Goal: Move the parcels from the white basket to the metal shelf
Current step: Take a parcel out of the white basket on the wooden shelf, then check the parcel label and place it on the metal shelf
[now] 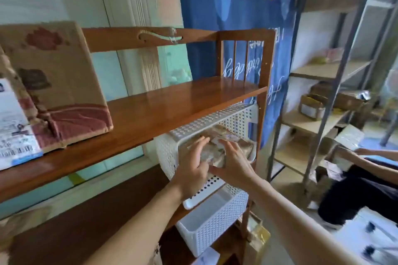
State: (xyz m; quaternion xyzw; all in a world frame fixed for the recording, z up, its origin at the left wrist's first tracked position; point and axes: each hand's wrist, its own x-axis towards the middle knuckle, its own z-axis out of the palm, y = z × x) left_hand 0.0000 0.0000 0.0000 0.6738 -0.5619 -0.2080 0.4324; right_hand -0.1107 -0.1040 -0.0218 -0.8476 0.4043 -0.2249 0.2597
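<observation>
Both hands are on a crinkly brown plastic-wrapped parcel (217,153) at the open front edge of the white perforated plastic basket (170,153): left hand (193,164) and right hand (233,164) gripping it. Grey metal shelf (327,97) stands well right of the basket, open floor between.

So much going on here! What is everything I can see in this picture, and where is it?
parcel: one, brownish, blurred, in the upper white basket, between both hands
white basket: two stacked, perforated; upper one under the wooden shelf board, lower one below it
wooden shelf: one, reddish brown, centre
cardboard box: one, tan with red print and a white label, on the wooden shelf, left
blue curtain: one, behind the wooden shelf
metal shelf: one, grey frame, right, a few packages on its boards
another person: one, dark clothing, lower right
left hand: on the parcel
right hand: on the parcel
</observation>
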